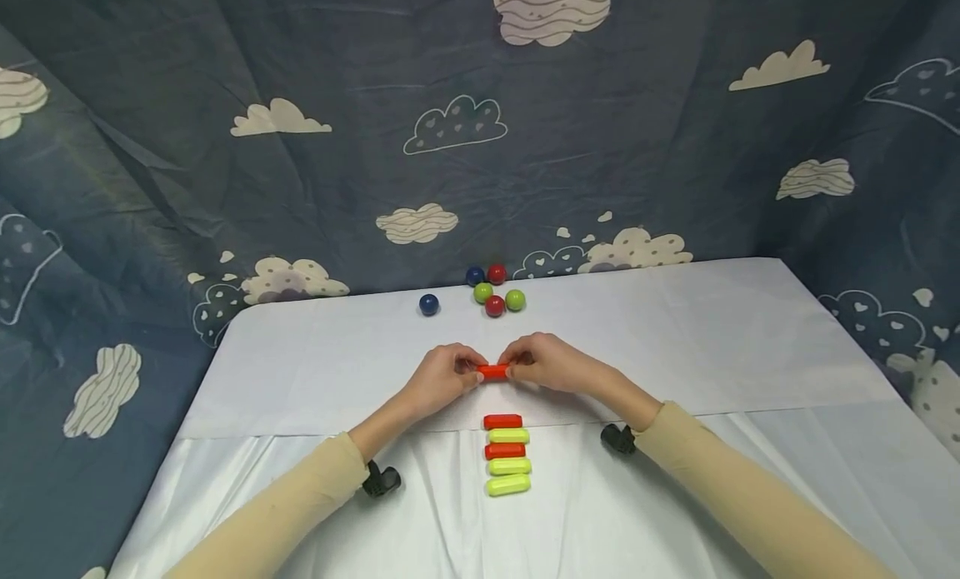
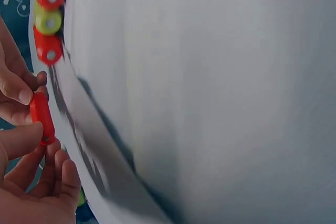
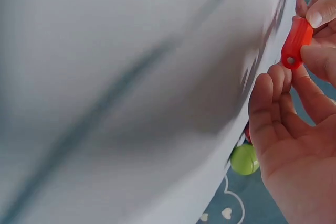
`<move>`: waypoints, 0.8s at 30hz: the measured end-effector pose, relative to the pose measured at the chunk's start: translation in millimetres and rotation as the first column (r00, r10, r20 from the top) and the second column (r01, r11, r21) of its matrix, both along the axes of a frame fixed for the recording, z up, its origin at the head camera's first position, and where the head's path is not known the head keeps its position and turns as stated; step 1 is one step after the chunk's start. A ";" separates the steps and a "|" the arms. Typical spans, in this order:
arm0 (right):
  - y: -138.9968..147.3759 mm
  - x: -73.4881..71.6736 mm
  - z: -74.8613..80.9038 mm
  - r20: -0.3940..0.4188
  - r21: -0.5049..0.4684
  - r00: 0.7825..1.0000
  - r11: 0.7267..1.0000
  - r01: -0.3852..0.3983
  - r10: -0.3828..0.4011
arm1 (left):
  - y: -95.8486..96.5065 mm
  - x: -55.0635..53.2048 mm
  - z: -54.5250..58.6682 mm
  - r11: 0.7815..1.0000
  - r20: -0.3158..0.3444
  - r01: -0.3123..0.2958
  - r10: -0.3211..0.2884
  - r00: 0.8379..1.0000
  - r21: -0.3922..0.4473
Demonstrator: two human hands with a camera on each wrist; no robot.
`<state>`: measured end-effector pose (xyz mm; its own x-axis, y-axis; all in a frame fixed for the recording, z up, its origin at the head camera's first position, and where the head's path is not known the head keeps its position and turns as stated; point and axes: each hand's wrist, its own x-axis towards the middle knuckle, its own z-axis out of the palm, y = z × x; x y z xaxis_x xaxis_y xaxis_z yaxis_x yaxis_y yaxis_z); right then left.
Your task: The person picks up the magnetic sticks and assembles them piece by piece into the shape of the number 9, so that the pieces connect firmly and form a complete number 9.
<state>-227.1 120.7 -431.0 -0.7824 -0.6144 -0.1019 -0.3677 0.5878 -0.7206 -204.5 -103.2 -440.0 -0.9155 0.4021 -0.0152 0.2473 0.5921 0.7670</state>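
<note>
Both hands hold one short red rod level over the white table. Thumb and fingers of the left hand pinch its left end. At its right end, the right hand pinches it the same way. Each wrist view shows a small grey round spot on an end of the red rod. Below the hands lies a column of similar rods: a red rod, a yellow rod, a second red rod and two more yellow rods.
Behind the hands, near the table's far edge, sit shiny balls: two green balls, two red balls and two blue balls. A dark cloud-patterned cloth hangs behind the white-covered table. Black wrist cameras sit at both cuffs.
</note>
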 end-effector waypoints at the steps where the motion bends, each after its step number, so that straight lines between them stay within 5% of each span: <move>1: -1.0 -5.0 0.3 -0.003 0.000 1.000 1.000 0.001 -0.001 | 0.0 -4.7 0.3 1.000 0.000 -0.008 0.008 1.000 -0.004; 12: -6.4 -42.7 -7.4 -0.019 0.052 0.999 0.998 0.036 -0.035 | 7.6 -43.5 -12.8 0.997 -0.009 -0.068 0.068 0.998 -0.026; 24: -4.0 -45.1 -10.6 -0.020 0.018 0.997 0.997 0.077 -0.077 | 7.9 -50.2 -18.8 0.994 0.002 -0.107 0.107 0.994 0.013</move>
